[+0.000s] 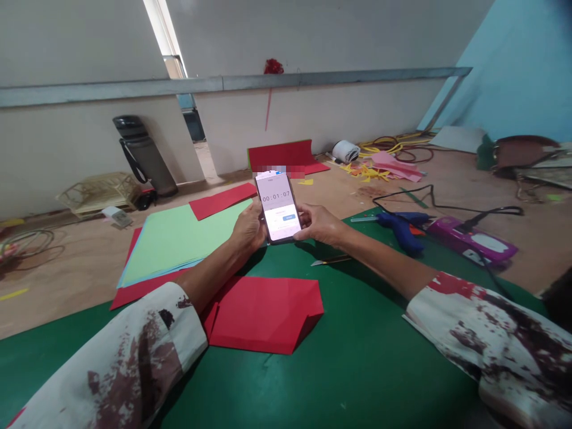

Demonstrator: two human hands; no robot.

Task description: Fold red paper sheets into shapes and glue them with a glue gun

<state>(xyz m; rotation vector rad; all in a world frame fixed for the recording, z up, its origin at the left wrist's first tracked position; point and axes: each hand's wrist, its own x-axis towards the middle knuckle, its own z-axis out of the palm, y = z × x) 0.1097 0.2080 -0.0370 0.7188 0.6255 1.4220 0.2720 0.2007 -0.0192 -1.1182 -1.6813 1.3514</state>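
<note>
We see a green mat (370,363) spread over a brown surface (31,304), its far edge running slantwise across the view. Beyond stand pale panels (322,36) crossed by a grey rail (339,78), and a blue wall (518,89) closes the right side.

Our left hand (249,225) and right hand (319,223) together grip the phone (281,208) by its two sides, above the mat's far edge; its screen reads 00:01:07.

Light green sheets (183,238) overlap the mat's far left edge, with our left forearm passing over their near side. A folded red paper (268,313) lies near the mat's middle. A craft knife (330,261) rests just beside our right forearm. Towards the far right edge sit a blue glue gun (406,231) and a purple extension box (473,240), with a black cable (404,205) looping behind. A dark bottle (149,158) leans against the left panel.
</note>
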